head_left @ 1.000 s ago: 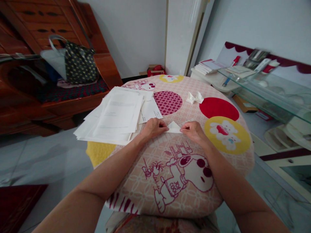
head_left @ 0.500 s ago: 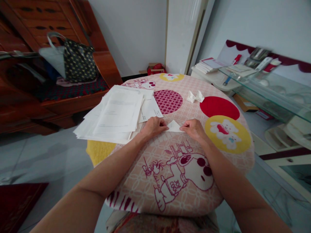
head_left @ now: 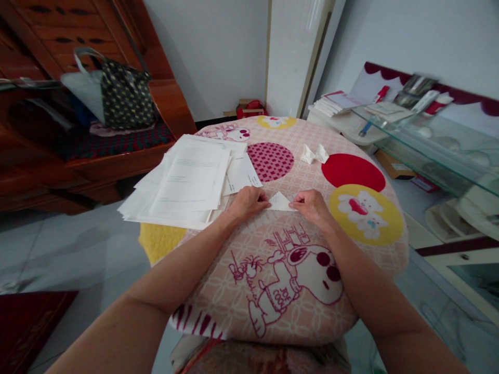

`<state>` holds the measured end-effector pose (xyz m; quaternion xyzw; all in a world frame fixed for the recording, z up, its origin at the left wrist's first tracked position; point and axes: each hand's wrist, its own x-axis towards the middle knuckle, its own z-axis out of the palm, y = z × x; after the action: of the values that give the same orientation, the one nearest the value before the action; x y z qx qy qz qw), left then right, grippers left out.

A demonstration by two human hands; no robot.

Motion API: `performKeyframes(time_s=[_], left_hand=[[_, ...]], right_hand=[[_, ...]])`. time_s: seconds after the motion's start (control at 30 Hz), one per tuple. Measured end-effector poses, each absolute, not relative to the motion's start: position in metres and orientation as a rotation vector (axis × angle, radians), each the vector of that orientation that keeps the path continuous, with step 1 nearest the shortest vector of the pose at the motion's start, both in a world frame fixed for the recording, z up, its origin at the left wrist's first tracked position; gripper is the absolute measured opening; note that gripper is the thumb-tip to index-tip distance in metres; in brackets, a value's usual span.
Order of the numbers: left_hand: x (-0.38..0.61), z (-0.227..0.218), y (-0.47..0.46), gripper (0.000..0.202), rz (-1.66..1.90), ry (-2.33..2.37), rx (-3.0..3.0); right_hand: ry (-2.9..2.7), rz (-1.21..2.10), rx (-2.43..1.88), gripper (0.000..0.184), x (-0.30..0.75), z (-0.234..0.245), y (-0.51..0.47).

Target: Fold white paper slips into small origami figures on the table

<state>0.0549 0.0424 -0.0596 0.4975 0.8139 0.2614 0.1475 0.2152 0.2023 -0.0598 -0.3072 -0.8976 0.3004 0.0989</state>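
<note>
A small folded paper triangle (head_left: pixel 279 202) with its point facing away lies on the patterned tablecloth (head_left: pixel 234 306). My left hand (head_left: pixel 250 201) pinches its left corner, while my right hand (head_left: pixel 311 204) has the right corner between thumb and fingers. Close beyond my left hand is a heap of printed paper sheets (head_left: pixel 191 179). Farther back on the table sits a folded white paper piece (head_left: pixel 314 154), shaped like a bow.
A glass shelf (head_left: pixel 432 145) and a white ledge with a stack of papers (head_left: pixel 337 103) stand to the right. On the left, a wooden bench (head_left: pixel 171 106) holds a dark patterned bag (head_left: pixel 127 96). A red item (head_left: pixel 252 108) is behind the table.
The view has shifted very slightly. Both hands stay at the triangle's corners, and no object has visibly moved.
</note>
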Motion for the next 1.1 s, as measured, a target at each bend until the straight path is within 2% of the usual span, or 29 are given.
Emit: performKeyframes(time_s=[0.43, 0.63, 0.87, 1.0, 1.1], left_hand=[[0.057, -0.069, 0.04, 0.008, 0.73, 2.352, 1.665], [0.062, -0.078, 0.039, 0.034, 0.783, 1.975, 2.187], [0.065, -0.079, 0.039, 0.04, 0.596, 1.929, 2.258], [0.066, -0.079, 0.041, 0.042, 0.557, 1.948, 2.286], [0.065, -0.078, 0.041, 0.043, 0.535, 1.958, 2.307]], right_hand=[[-2.679, 0.806, -0.955, 0.011, 0.214, -0.056, 0.198], [-2.673, 0.733, -1.02, 0.008, 0.218, -0.054, 0.201], [-2.524, 0.735, -1.026, 0.007, 0.226, -0.048, 0.206], [-2.433, 0.978, -0.768, 0.017, 0.218, -0.047, 0.193], [-2.53, 1.049, -0.75, 0.015, 0.211, -0.053, 0.187]])
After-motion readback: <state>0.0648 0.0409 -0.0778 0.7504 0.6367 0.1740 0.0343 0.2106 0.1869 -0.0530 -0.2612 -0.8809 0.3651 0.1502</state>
